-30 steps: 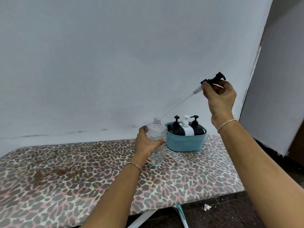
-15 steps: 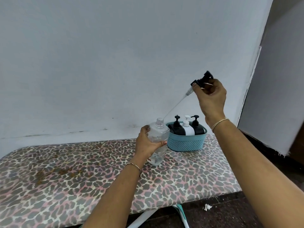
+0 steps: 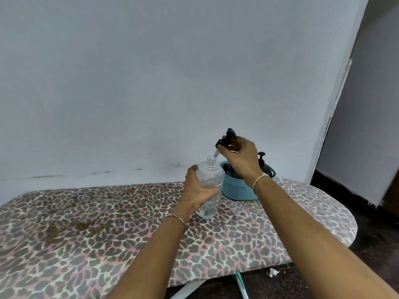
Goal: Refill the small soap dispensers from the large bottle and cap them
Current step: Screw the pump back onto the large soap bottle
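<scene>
A pale blue-grey painted wall (image 3: 172,83) fills the upper frame, scuffed along its base. Across the lower frame lies an ironing board (image 3: 75,234) in a leopard-print cover, brown-stained at left. At right, a wall corner (image 3: 336,104) with chipped paint, a dark floor (image 3: 367,234), and a scrap of paper (image 3: 272,272).
</scene>
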Tool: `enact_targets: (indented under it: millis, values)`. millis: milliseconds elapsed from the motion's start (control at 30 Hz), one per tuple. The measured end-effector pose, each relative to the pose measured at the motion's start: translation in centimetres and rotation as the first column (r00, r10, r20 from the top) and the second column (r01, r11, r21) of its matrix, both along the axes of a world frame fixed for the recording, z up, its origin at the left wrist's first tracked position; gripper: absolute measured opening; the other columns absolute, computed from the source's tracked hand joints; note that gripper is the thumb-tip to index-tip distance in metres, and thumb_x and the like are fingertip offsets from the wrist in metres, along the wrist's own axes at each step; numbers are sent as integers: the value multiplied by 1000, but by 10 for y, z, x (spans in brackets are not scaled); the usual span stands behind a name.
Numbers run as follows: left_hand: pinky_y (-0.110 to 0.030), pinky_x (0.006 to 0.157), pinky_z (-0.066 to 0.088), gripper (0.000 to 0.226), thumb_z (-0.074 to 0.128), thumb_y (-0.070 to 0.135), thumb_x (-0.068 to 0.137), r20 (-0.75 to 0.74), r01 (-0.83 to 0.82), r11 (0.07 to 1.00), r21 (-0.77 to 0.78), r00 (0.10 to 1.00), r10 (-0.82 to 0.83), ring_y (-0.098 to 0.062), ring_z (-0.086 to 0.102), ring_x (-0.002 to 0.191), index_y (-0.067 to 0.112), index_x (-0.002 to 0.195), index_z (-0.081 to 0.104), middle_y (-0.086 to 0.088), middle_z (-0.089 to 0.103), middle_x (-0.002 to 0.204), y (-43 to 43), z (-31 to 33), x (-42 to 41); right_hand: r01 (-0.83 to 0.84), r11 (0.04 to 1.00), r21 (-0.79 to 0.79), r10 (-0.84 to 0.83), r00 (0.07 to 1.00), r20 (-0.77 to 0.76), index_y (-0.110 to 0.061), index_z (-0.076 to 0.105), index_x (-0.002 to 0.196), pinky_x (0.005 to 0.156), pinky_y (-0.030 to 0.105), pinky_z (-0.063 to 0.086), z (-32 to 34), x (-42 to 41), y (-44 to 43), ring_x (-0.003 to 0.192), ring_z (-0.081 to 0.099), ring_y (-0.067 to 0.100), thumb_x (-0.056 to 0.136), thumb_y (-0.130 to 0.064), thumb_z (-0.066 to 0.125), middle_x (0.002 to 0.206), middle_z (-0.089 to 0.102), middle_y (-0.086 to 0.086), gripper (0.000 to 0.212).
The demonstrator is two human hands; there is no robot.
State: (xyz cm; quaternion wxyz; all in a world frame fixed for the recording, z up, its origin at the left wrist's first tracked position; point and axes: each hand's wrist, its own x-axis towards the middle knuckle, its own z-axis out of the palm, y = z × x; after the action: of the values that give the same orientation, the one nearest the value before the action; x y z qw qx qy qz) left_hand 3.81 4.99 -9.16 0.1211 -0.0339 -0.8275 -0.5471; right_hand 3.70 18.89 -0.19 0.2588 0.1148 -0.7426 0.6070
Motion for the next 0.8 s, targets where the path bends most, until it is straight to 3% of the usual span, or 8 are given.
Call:
enact_targets:
  millis: [200,367,500,667,800]
  values:
    - [-39,109,40,115,93,36,52,-29,-22,998,55,999,24,-21,43,128,16,140,22,-5,38,136,0,-3,-18,-56,998,-11,56,998,35,-9,72,108,78,12,51,-3,-23,-13,83,68,1,83,-15,76,98,73,-1,26]
    - [-38,103,45,112,93,45,45,-28,-31,996,81,999,34,-18,47,121,23,132,25,0,42,128,1,-7,-29,-152,988,-21,153,983,98,-7,72,109,87,24,54,2,-44,-20,92,71,14,82,-14,76,100,75,4,27]
    - [-32,102,44,109,93,41,49,13,-22,995,94,1000,21,-17,49,119,22,133,26,0,47,130,0,-8,-34,-257,966,-25,257,953,157,-3,69,109,86,21,53,12,-50,-14,93,71,14,82,-3,74,101,74,6,27]
    - [-37,103,44,99,94,36,47,69,10,995,103,998,-17,-18,52,117,25,124,33,1,52,124,-7,-1,-36,-356,934,24,338,904,263,-1,65,118,85,14,50,23,-54,-6,99,70,11,85,-1,70,110,72,5,34]
    - [-38,104,44,95,95,34,46,186,23,990,136,981,-49,-17,53,115,27,121,36,2,53,121,-10,11,-33,-409,912,35,370,857,358,-5,63,120,92,18,50,32,-50,-6,106,67,12,87,-2,68,114,71,5,34]
